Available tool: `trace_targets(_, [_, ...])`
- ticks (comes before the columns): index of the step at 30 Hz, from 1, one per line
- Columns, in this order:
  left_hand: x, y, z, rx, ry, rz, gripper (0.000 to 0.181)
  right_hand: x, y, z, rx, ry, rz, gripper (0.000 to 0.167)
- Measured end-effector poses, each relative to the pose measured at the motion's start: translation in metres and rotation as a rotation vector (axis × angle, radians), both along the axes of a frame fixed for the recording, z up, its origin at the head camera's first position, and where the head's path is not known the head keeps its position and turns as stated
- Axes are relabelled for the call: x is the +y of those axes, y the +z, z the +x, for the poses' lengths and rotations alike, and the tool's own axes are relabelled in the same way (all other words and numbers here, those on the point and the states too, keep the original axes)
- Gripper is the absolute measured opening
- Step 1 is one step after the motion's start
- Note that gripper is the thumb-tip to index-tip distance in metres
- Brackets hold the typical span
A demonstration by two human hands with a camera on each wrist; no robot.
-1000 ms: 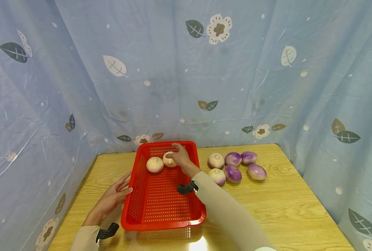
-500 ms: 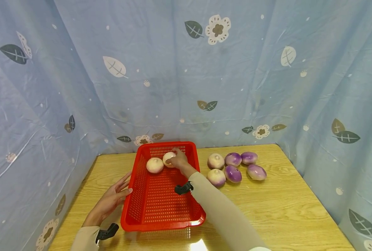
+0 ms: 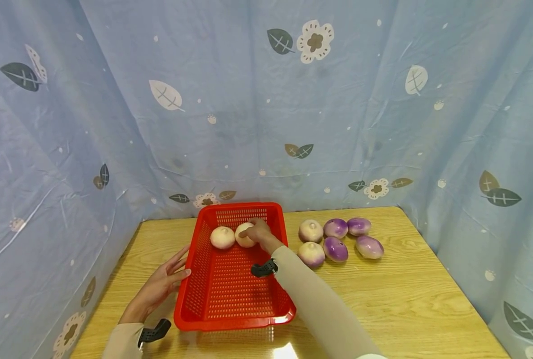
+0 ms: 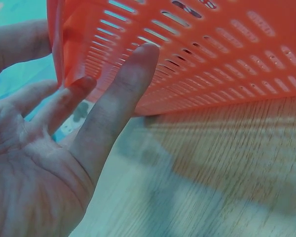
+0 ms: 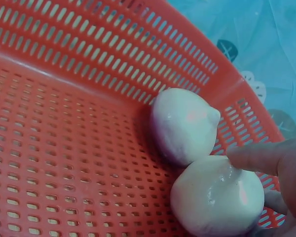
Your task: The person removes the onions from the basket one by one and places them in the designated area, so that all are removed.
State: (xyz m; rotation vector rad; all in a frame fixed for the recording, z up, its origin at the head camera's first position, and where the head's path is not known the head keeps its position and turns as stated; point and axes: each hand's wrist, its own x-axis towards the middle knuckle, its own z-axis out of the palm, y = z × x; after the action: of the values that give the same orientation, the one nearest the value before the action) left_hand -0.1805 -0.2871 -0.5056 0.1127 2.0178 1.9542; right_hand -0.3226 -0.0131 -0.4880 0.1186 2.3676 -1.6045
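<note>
In the red basket (image 3: 235, 325), two white turnips with purple undersides sit side by side near the far left corner. My right hand (image 3: 261, 233) reaches over the basket's right side and holds the right-hand turnip (image 3: 245, 235) by its top and far side. That turnip touches its neighbour, the left turnip (image 5: 182, 126), in the right wrist view. Outside the basket's left wall, my left hand (image 3: 160, 281) has its fingers extended against the wall. Its thumb (image 4: 123, 94) lies straight along the slotted side in the left wrist view.
On the wooden table (image 3: 401, 294), right of the basket, stand two white-and-purple turnips, the nearer one (image 3: 311, 255) beside several purple, rounded vegetables such as this one (image 3: 370, 247). A blue patterned curtain (image 3: 230, 124) borders the table at the back and sides.
My right hand has lowered its fingers onto the right-hand turnip, which has shifted slightly towards me. My left hand has stayed at the basket's side.
</note>
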Motion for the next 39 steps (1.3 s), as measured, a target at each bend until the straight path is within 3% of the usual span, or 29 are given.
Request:
trace_targets(6, [0.0, 0.0, -0.001, -0.007, 0.006, 0.002, 0.075, 0.0, -0.001, -0.002, -0.029, 0.002, 0.001, 0.067])
trace_targets(13, [-0.001, 0.0, -0.001, 0.017, -0.014, -0.009, 0.075, 0.0, 0.006, 0.004, 0.019, 0.013, -0.028, 0.066])
trace_targets(21, [-0.001, 0.0, -0.002, -0.022, -0.005, -0.001, 0.075, 0.003, 0.026, 0.013, 0.077, 0.042, -0.072, 0.061])
trace_targets(29, [-0.001, 0.0, -0.003, -0.005, -0.007, -0.003, 0.074, 0.003, 0.05, 0.028, 0.124, 0.096, -0.146, 0.057])
trace_targets(39, [-0.002, 0.0, -0.002, -0.015, -0.01, 0.007, 0.074, 0.008, 0.069, 0.046, 0.125, 0.152, -0.23, 0.057])
